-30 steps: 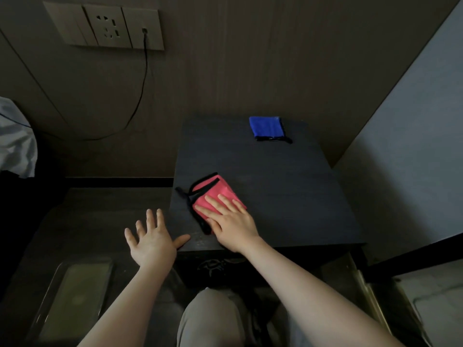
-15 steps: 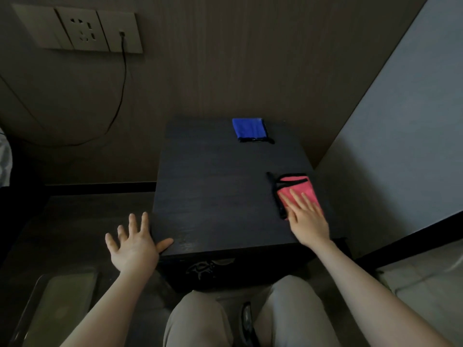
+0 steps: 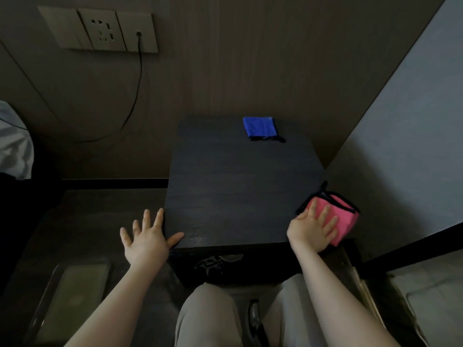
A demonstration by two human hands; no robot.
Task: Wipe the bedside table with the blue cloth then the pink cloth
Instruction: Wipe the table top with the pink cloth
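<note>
**Pink cloth at the table's right edge**

The bedside table (image 3: 238,196) filled the middle of my view, dark and square against the wall. My right hand (image 3: 313,230) lay flat with fingers straight and spread, pressing the pink cloth (image 3: 347,220) down at the near right corner, where a good part of it hung out past the edge. My left hand (image 3: 147,240) was spread wide at the near left corner, thumb on the top, gripping nothing. The blue cloth (image 3: 260,127) sat folded at the back of the top, well apart from both hands. The risk, as I judged it: with so much cloth overhanging, any further push rightward could have slid it off the edge entirely.
</note>
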